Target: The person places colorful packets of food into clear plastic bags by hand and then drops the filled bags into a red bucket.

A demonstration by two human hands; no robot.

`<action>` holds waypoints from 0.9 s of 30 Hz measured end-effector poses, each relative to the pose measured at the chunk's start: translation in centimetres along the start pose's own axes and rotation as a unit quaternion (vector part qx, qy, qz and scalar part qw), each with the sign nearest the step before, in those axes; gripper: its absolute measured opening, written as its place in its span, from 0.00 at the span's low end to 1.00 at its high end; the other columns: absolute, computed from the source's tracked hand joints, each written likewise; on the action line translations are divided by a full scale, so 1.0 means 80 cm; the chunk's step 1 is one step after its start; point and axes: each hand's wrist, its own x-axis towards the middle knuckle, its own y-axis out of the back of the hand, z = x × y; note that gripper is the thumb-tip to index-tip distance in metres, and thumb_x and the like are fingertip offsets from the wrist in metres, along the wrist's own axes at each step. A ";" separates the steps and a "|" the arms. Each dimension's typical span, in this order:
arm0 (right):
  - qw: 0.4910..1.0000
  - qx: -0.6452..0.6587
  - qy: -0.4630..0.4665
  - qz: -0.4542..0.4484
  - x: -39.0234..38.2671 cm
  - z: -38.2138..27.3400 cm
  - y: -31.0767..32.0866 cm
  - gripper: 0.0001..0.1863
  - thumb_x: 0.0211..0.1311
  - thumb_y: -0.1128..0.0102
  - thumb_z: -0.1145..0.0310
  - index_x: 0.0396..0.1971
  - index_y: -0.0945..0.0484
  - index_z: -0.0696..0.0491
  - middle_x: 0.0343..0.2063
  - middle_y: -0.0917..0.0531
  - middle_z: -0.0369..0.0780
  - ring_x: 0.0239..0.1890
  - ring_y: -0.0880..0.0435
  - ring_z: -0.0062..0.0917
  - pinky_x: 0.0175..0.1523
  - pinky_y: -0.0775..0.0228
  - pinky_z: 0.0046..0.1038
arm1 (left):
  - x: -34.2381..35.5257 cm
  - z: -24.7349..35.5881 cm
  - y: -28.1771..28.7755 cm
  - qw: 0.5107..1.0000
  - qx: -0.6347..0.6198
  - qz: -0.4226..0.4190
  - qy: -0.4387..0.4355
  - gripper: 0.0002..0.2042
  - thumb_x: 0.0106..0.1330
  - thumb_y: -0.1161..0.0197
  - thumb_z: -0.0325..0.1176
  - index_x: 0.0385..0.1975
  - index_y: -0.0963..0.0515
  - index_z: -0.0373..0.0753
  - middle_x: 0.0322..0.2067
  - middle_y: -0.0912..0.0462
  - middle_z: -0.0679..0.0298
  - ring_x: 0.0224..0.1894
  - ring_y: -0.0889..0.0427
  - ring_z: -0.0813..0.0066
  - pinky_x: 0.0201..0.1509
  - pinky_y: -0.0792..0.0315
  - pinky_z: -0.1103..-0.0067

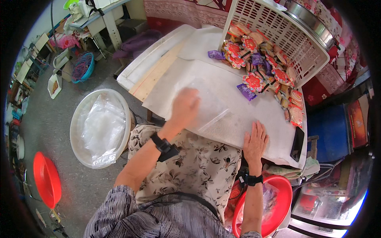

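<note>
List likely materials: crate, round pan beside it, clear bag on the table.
Crate: likely moulded plastic, satin off-white; regular slots, rounded corner.
Pan: metal, probably stainless steel, polished; bright silvery highlights.
Clear bag: seemingly thin plastic film, glossy; see-through, shiny edge strip. Exact polymer unclear.

Pretty scuffed grey floor (79, 194) down the left, cluttered desk (112, 31) upper left, red patterned cloth (186, 10) up top, bright light (360, 211) lower right.

The table (274, 113) bears plastic (212, 115), snacks (260, 67) (1 phone (297, 144)).
</note>
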 end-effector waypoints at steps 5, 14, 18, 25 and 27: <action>1.000 0.000 0.010 -0.009 0.000 0.000 -0.001 0.26 0.67 0.52 0.58 0.62 0.36 0.52 0.65 0.37 0.40 0.69 0.44 0.37 0.68 0.54 0.54 | 0.018 -0.102 0.049 0.956 -0.090 0.121 0.253 0.09 0.59 0.38 0.32 0.38 0.23 0.38 0.26 0.23 0.66 0.25 0.26 0.79 0.27 0.34 0.80; 0.991 0.112 0.028 -0.063 0.033 -0.011 0.003 0.28 0.65 0.49 0.59 0.62 0.37 0.55 0.66 0.38 0.42 0.70 0.45 0.38 0.67 0.55 0.56 | 0.018 -0.072 0.048 0.884 -0.290 0.008 0.366 0.09 0.57 0.36 0.35 0.33 0.20 0.38 0.20 0.29 0.74 0.20 0.35 0.86 0.23 0.43 0.84; 0.980 0.126 0.120 -0.100 0.068 -0.095 0.014 0.29 0.67 0.52 0.58 0.64 0.39 0.54 0.69 0.42 0.42 0.72 0.48 0.37 0.68 0.57 0.57 | 0.016 -0.101 0.026 0.858 -0.312 0.119 0.391 0.08 0.55 0.34 0.33 0.32 0.20 0.37 0.18 0.29 0.76 0.19 0.37 0.88 0.22 0.47 0.84; 0.974 0.061 0.178 -0.128 0.075 -0.108 -0.022 0.31 0.69 0.55 0.53 0.68 0.43 0.51 0.71 0.46 0.40 0.73 0.50 0.37 0.69 0.60 0.57 | 0.025 -0.080 0.044 0.867 -0.331 0.056 0.368 0.05 0.52 0.34 0.30 0.23 0.22 0.37 0.16 0.30 0.74 0.17 0.37 0.87 0.20 0.46 0.84; 0.974 0.068 0.180 -0.123 0.069 -0.108 -0.025 0.32 0.69 0.55 0.53 0.68 0.44 0.51 0.71 0.46 0.40 0.73 0.50 0.37 0.69 0.60 0.57 | 0.024 -0.078 0.045 0.873 -0.318 0.089 0.358 0.04 0.51 0.35 0.28 0.21 0.23 0.37 0.15 0.30 0.72 0.16 0.38 0.86 0.20 0.46 0.84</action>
